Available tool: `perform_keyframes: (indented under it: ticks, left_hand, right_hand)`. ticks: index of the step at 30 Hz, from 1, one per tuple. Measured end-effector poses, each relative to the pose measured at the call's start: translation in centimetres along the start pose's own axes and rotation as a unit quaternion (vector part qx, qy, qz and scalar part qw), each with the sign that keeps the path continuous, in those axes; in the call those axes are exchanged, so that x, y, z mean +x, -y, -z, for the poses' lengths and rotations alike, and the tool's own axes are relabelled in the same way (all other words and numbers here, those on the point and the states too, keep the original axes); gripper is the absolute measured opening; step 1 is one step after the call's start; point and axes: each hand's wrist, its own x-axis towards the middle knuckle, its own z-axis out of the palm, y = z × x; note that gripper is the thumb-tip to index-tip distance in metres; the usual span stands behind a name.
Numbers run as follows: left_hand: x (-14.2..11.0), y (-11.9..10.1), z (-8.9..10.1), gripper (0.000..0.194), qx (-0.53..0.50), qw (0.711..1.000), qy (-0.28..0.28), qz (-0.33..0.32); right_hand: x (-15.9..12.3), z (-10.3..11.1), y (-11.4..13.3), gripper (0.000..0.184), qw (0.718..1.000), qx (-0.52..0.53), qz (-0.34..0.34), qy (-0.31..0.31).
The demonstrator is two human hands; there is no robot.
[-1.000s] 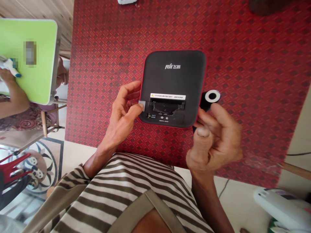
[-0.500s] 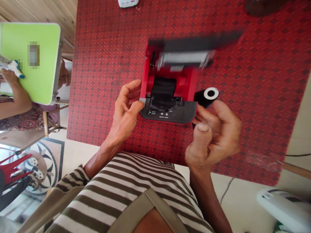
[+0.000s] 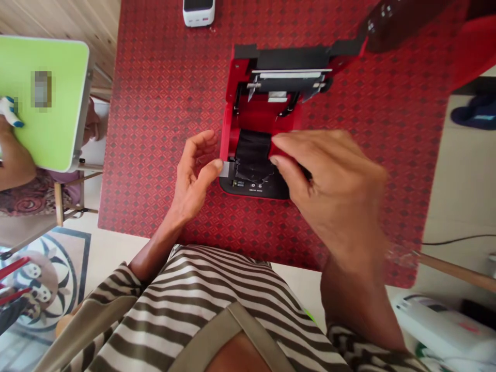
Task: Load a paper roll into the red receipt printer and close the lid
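Observation:
A red-and-black printer [image 3: 253, 190] stands on the table with its lid [image 3: 294, 57] tipped up, showing rollers and a metal bar inside. Black ribbon [image 3: 251, 150] lies in the middle and spreads over the front edge, its end crumpled. At the front left corner, by a grey tab, the thumb of my left hand [image 3: 196, 168] touches the casing; its fingers are apart and loosely bent. My right hand [image 3: 329, 175] reaches over the right side, thumb and index fingertips at the ribbon's right edge. That hand hides the printer's right front.
A patterned red cloth [image 3: 163, 93] covers the table. At the back are a white power bank [image 3: 199, 15] and a dark bottle [image 3: 399, 26]. To the left, another person's arm [image 3: 17, 150] rests by a green table [image 3: 65, 119]. A white appliance [image 3: 442, 325] stands at lower right.
My right hand has moved from beside the printer up and over to the ribbon, covering where the black roll with a white core was. The view has shifted slightly.

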Motion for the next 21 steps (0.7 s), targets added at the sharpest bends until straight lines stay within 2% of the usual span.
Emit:
perform_keyframes:
  ticks: [3, 6, 11, 14, 18, 21]
  left_hand:
    - [0.4, 1.0, -0.2, 0.059, -0.004, 0.999, -0.034, -0.011]
    - [0.1, 1.1, -0.7, 0.066, 0.011, 0.999, -0.045, 0.011]
    - [-0.6, 0.2, -1.3, 0.067, 0.052, 0.997, -0.045, 0.043]
    - [-0.7, 0.1, -1.4, 0.068, 0.052, 0.997, -0.048, 0.044]
    - [-0.7, 0.1, -1.3, 0.067, 0.045, 0.997, -0.040, 0.055]
    - [-0.7, 0.2, -1.3, 0.066, 0.045, 0.996, -0.042, 0.061]
  right_hand:
    - [2.7, -0.8, -0.6, 0.030, 0.994, -0.030, 0.011, 0.106]
    - [4.5, -2.3, -1.0, 0.023, 0.983, -0.054, 0.019, 0.175]
    - [4.9, -5.3, -1.3, 0.015, 0.985, -0.070, -0.022, 0.159]
    - [4.8, -6.2, -1.6, 0.013, 0.984, -0.074, -0.024, 0.159]
    - [5.4, -6.3, -2.5, 0.015, 0.983, -0.061, -0.027, 0.170]
    - [6.3, -5.6, -3.1, 0.015, 0.977, -0.056, -0.002, 0.208]
